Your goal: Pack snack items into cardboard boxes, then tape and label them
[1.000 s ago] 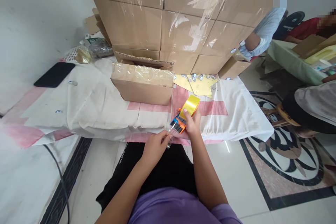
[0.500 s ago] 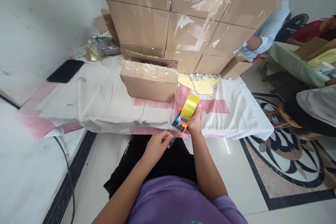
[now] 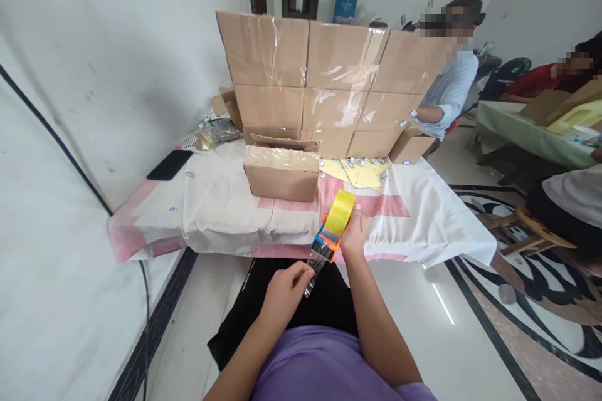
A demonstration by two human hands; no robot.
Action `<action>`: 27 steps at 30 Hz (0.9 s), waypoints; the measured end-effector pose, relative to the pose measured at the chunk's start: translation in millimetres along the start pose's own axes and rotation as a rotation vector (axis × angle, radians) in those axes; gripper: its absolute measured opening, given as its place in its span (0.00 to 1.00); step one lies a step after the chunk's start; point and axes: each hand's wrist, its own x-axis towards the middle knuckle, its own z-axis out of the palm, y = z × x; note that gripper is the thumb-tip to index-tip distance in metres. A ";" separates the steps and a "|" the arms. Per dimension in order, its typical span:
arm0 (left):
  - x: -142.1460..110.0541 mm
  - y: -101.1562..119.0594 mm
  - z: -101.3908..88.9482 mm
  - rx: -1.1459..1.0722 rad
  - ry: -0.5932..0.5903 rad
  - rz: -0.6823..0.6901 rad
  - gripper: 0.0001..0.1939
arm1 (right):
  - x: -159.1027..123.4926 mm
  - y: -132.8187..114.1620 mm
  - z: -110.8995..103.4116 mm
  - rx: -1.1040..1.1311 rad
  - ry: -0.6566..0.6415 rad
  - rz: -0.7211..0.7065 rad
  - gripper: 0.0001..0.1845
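Observation:
My right hand (image 3: 353,233) grips an orange and blue tape dispenser (image 3: 326,244) loaded with a roll of yellowish packing tape (image 3: 340,212). From its front a clear strip of tape (image 3: 311,282) hangs down, and my left hand (image 3: 292,285) pinches that strip at its side. Both hands are just over my lap, at the front edge of the table. Beyond them a small cardboard box (image 3: 282,180) stands on the cloth, clear tape along its upper edge and a flap raised at its top.
A wall of taped cardboard boxes (image 3: 333,106) rises at the back of the table. Yellow sheets with small labels (image 3: 360,174) lie before it. A black phone-like slab (image 3: 169,165) is at left. A person in a light blue shirt (image 3: 451,91) stands behind, beside another box (image 3: 411,147).
My view has tilted up, showing the tops of the stacked boxes and the room behind. Both hands still hold the dispenser and tape strip, in nearly the same place.

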 end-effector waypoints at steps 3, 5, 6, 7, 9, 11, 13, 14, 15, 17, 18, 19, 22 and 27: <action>-7.9 0.3 3.6 -0.017 0.004 0.008 0.16 | 1.6 -3.2 -5.3 -0.020 0.038 -0.019 0.32; -13.5 -1.6 5.5 -0.042 -0.012 -0.007 0.17 | 2.6 -4.5 -7.8 -0.015 0.087 -0.032 0.32; -15.8 -2.7 6.1 -0.058 -0.022 -0.017 0.17 | 2.5 -5.8 -8.2 -0.005 0.103 -0.031 0.32; -17.6 -3.5 6.2 -0.075 -0.030 -0.025 0.18 | 2.0 -7.8 -7.9 0.010 0.114 -0.025 0.31; -19.5 -4.3 5.6 -0.099 -0.032 -0.032 0.17 | -0.4 -14.0 -5.6 0.056 0.126 0.013 0.30; -20.2 -3.6 5.1 -0.113 -0.026 -0.027 0.16 | -4.3 -22.2 -2.7 0.115 0.162 0.071 0.29; -21.2 -1.9 6.6 -0.113 -0.028 -0.019 0.16 | -8.9 -31.0 -2.1 0.166 0.202 0.111 0.28; -22.2 -0.6 8.2 -0.106 -0.027 -0.011 0.16 | -11.3 -35.4 -3.1 0.187 0.172 0.124 0.29; -23.4 0.9 10.3 -0.094 -0.025 0.003 0.16 | -13.7 -39.7 -5.0 0.207 0.089 0.134 0.31; -26.1 4.7 14.2 -0.045 0.000 0.064 0.15 | -18.3 -48.2 -10.4 0.230 -0.201 0.158 0.38; -27.1 7.0 15.1 -0.004 0.026 0.121 0.14 | -20.5 -52.3 -13.1 0.230 -0.356 0.170 0.42; -27.6 9.7 14.9 0.051 0.066 0.197 0.13 | -22.8 -56.3 -15.4 0.224 -0.482 0.176 0.44; -26.2 18.8 7.2 0.282 0.245 0.501 0.11 | -30.1 -66.0 -16.8 0.251 -0.618 0.140 0.44; -20.8 25.1 -12.9 0.630 0.459 0.768 0.14 | -46.7 -68.7 -7.7 0.322 -0.733 0.268 0.37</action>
